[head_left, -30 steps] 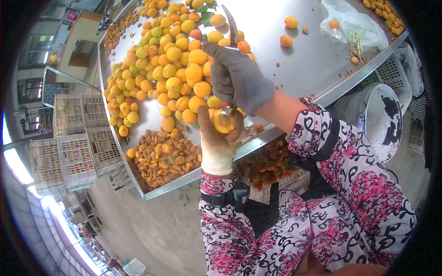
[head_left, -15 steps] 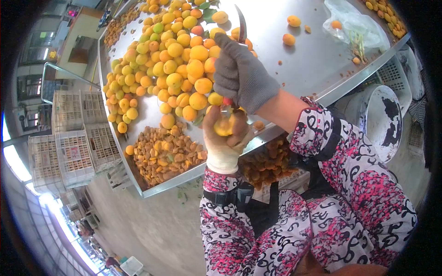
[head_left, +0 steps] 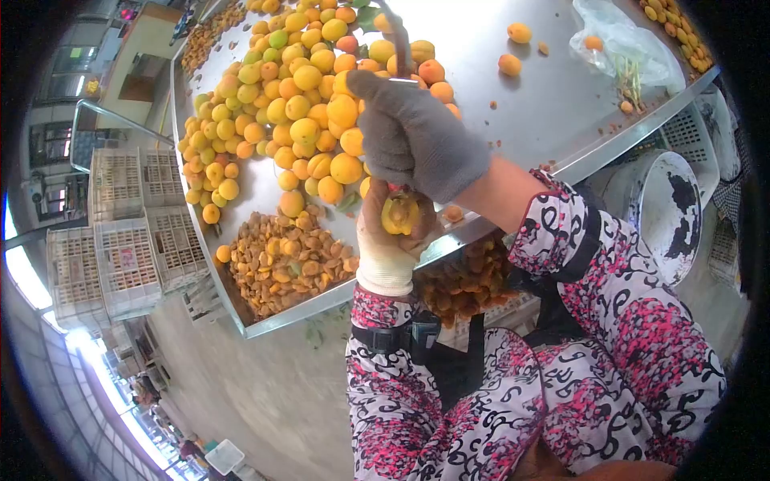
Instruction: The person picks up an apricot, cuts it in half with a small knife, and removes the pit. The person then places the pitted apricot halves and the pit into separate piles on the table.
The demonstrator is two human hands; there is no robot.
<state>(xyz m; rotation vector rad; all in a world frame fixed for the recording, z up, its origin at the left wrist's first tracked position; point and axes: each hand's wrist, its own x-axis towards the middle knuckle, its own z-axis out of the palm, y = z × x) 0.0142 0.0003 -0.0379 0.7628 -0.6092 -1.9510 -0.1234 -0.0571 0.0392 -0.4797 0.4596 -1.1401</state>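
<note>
My left hand (head_left: 395,232), with a white knitted cuff at the wrist, is closed round an apricot (head_left: 400,215). The apricot is cut open, and a brownish pit area shows in its yellow flesh. Just above it, my right hand (head_left: 421,136) in a grey glove grips a curved knife (head_left: 396,36). The blade rises from the thumb side of the fist, pointing up and away from me. A red end of the handle shows below the fist, close to the apricot. Whole apricots (head_left: 305,130) are heaped beyond and left of my hands on the metal table (head_left: 533,104).
Halved apricots or pits (head_left: 285,260) lie in a pile at the table's near left corner. More brown pieces (head_left: 465,280) sit below the edge. A plastic bag (head_left: 622,48) lies at right, a white basin (head_left: 666,216) beyond the rim. Crates (head_left: 128,260) are stacked at left.
The right fist has shifted slightly left and down, and the blade leans further left. The apricot in my left hand now shows its cut inside.
</note>
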